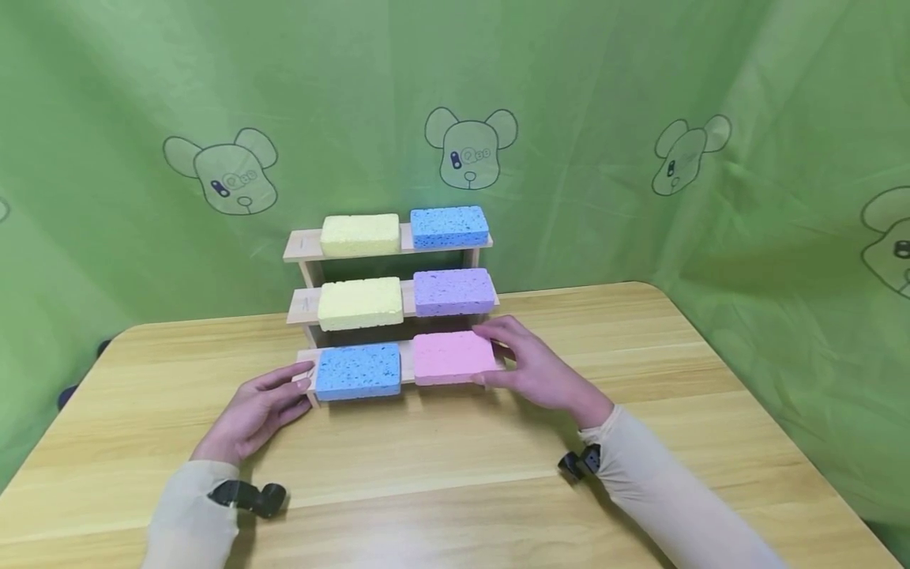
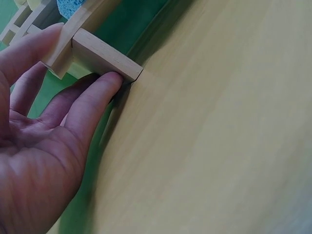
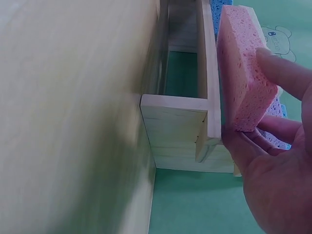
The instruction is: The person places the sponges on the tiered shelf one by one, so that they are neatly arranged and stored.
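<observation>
A three-tier wooden rack [image 1: 304,304] stands on the table with sponges along its steps. At the right end of the lowest step my right hand [image 1: 536,367] grips a pink sponge [image 1: 451,357], thumb on one face and fingers on the other. In the right wrist view the pink sponge [image 3: 246,68] has a gap between it and the step's board. My left hand [image 1: 259,411] holds the left end of that lowest step; in the left wrist view its fingers press the wooden side panel [image 2: 105,56]. Beside it on the step lies a blue sponge [image 1: 359,371].
The middle step bears a yellow sponge [image 1: 360,303] and a purple sponge [image 1: 453,292]. On the top step sit another yellow sponge [image 1: 360,235] and another blue sponge [image 1: 449,227]. A green curtain [image 1: 583,197] hangs behind the wooden table [image 1: 441,490].
</observation>
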`<state>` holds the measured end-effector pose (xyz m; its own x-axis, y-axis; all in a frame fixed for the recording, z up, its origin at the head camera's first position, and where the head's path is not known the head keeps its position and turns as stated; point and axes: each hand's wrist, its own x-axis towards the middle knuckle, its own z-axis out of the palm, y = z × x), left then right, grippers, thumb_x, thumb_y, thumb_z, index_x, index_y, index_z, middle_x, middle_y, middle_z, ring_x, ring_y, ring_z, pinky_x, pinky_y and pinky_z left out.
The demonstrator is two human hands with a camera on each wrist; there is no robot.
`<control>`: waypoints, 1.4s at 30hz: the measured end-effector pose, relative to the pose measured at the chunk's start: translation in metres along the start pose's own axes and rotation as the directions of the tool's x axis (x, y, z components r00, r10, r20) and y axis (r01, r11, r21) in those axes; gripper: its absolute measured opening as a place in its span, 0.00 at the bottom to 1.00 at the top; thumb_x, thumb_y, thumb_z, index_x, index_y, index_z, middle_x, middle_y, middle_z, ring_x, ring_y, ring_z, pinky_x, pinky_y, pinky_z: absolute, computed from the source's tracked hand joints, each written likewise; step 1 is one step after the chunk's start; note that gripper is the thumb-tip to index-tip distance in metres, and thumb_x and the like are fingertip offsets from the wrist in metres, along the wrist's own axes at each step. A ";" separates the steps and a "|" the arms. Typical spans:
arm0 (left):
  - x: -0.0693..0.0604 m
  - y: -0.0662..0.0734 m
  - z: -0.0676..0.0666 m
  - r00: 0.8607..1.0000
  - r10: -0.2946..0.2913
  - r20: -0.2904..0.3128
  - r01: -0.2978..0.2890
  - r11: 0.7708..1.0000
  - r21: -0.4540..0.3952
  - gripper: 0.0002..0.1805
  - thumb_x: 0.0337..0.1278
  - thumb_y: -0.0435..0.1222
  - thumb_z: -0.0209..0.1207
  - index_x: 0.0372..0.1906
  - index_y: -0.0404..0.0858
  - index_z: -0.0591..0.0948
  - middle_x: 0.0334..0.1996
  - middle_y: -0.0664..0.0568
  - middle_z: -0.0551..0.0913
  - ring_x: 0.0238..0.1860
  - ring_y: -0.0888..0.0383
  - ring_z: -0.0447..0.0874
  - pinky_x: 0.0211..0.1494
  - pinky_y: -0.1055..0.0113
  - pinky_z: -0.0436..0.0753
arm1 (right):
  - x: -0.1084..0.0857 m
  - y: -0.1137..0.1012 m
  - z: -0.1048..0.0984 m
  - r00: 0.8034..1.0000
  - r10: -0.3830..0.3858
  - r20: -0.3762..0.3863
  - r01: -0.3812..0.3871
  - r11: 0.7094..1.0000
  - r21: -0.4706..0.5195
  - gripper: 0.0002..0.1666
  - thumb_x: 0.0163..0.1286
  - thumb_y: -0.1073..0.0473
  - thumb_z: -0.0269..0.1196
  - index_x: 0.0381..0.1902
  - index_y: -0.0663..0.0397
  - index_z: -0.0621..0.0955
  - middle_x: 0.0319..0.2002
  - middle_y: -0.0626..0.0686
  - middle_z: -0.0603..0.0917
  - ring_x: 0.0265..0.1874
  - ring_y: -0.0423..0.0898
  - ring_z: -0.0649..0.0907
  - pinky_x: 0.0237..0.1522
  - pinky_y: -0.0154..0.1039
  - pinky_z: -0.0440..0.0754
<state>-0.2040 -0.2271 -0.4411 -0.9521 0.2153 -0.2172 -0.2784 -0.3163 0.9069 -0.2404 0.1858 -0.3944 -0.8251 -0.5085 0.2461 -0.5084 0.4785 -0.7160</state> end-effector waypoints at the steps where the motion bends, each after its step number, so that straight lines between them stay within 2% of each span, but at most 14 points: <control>1: 0.000 0.000 0.000 1.000 0.000 0.001 0.000 1.000 0.001 0.16 0.63 0.26 0.59 0.52 0.44 0.84 0.50 0.49 0.82 0.51 0.52 0.83 0.61 0.59 0.78 | 0.000 0.000 0.000 1.000 0.001 -0.001 -0.001 1.000 -0.011 0.44 0.57 0.53 0.75 0.68 0.63 0.70 0.63 0.54 0.70 0.62 0.53 0.70 0.68 0.50 0.68; 9: -0.001 0.001 -0.001 1.000 0.006 -0.001 -0.006 1.000 0.007 0.16 0.63 0.26 0.60 0.53 0.43 0.84 0.50 0.49 0.82 0.51 0.52 0.83 0.62 0.59 0.78 | 0.003 0.002 0.002 1.000 -0.007 0.002 0.007 0.999 -0.044 0.42 0.60 0.55 0.73 0.68 0.63 0.70 0.63 0.55 0.69 0.63 0.53 0.70 0.68 0.51 0.68; 17: 0.000 0.000 -0.001 1.000 0.003 0.000 -0.003 1.000 -0.001 0.16 0.63 0.26 0.60 0.52 0.44 0.85 0.50 0.50 0.82 0.51 0.53 0.83 0.62 0.59 0.78 | 0.004 0.003 0.002 1.000 -0.003 0.007 0.003 0.997 -0.080 0.42 0.60 0.53 0.73 0.68 0.62 0.70 0.65 0.56 0.69 0.64 0.54 0.69 0.69 0.52 0.65; 29: -0.001 0.000 0.000 1.000 0.003 0.005 -0.003 1.000 0.000 0.17 0.63 0.26 0.60 0.54 0.43 0.84 0.52 0.50 0.81 0.52 0.53 0.82 0.62 0.59 0.77 | 0.002 0.002 -0.001 1.000 0.006 0.013 -0.005 0.995 -0.098 0.43 0.60 0.52 0.73 0.68 0.64 0.70 0.66 0.58 0.68 0.65 0.56 0.68 0.69 0.56 0.64; 35: 0.000 0.000 0.000 1.000 0.006 0.002 -0.006 1.000 0.000 0.17 0.63 0.26 0.59 0.53 0.43 0.84 0.51 0.50 0.81 0.52 0.53 0.82 0.62 0.59 0.78 | 0.002 0.005 -0.003 1.000 -0.004 0.011 0.005 0.997 -0.074 0.44 0.59 0.50 0.73 0.68 0.65 0.70 0.66 0.57 0.69 0.65 0.55 0.68 0.70 0.56 0.63; 42: 0.000 -0.001 -0.001 1.000 0.004 -0.006 -0.004 1.000 0.000 0.16 0.63 0.26 0.60 0.51 0.45 0.85 0.50 0.50 0.82 0.51 0.53 0.82 0.61 0.59 0.78 | -0.002 0.006 -0.005 1.000 -0.011 0.011 0.012 0.999 -0.047 0.38 0.68 0.48 0.66 0.69 0.61 0.69 0.67 0.55 0.68 0.66 0.54 0.67 0.70 0.57 0.62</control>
<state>-0.2034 -0.2276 -0.4418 -0.9539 0.2084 -0.2161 -0.2749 -0.3166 0.9078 -0.2432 0.1930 -0.3958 -0.8165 -0.5219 0.2469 -0.5293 0.5057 -0.6813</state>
